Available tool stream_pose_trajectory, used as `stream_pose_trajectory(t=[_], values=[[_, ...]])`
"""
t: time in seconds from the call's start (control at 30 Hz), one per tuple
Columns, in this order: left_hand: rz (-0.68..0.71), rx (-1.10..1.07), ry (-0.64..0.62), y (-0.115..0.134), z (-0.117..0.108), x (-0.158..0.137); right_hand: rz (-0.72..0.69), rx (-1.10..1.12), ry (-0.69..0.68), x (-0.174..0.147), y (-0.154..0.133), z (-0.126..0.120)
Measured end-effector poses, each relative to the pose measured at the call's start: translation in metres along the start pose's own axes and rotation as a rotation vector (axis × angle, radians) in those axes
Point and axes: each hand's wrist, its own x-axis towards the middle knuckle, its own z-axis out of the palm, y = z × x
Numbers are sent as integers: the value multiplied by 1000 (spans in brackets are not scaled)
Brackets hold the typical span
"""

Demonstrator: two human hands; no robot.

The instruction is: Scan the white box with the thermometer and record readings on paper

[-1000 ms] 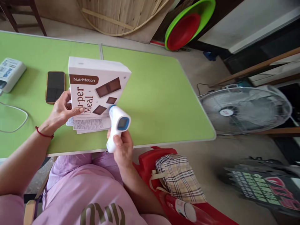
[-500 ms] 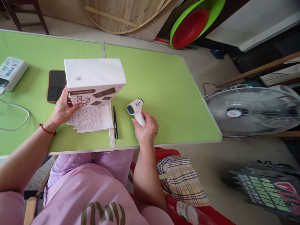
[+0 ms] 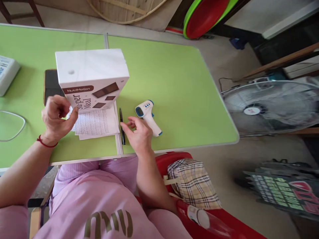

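A white NutriMotion box (image 3: 92, 71) stands upright on the green table, behind some handwritten sheets (image 3: 96, 124). My left hand (image 3: 56, 116) is at the box's lower left corner, fingers curled and thumb apart, with nothing in it. A black pen (image 3: 122, 127) lies along the right of the papers. My right hand (image 3: 139, 134) hovers by the pen with thumb and fingers apart, thumb tip close to it; whether they touch I cannot tell. Just right of that hand, a white and blue infrared thermometer (image 3: 152, 121) lies on the table.
A dark phone (image 3: 51, 84) lies partly behind the box. At far left are a white device (image 3: 7, 74) and a pale cable (image 3: 21, 127). Past the table's right edge stands a large fan (image 3: 251, 109). A plaid bag (image 3: 194, 182) rests on a red chair (image 3: 171, 157).
My right hand has let go of the thermometer and moved left to the pen. My left hand has come off the box, which now stands on its own.
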Motion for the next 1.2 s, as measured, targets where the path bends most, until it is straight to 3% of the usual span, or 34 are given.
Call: stream_pose_trajectory(t=[0.2, 0.37, 0.47, 0.6, 0.73, 0.87, 1.07, 1.2], values=[[189, -15, -487, 6, 8, -6, 15, -118, -132, 0, -8, 5], [302, 106, -696, 3, 15, -10, -100, 96, -121, -4, -5, -7], [383, 136, -740, 0, 21, -13, -118, 312, -107, -11, -2, -13], [447, 124, -764, 0, 31, -19, -11, 490, -124, -26, -3, -14], [448, 187, -781, 5, 35, -25, 60, 654, -42, -41, -14, -11], [469, 239, -786, 10, 35, -27, 152, 780, -126, -44, -29, -13], [466, 252, -786, 12, 36, -26, 309, 627, -220, -37, -37, -9], [470, 246, -778, 10, 38, -26, 256, 510, -181, -36, -41, -2]])
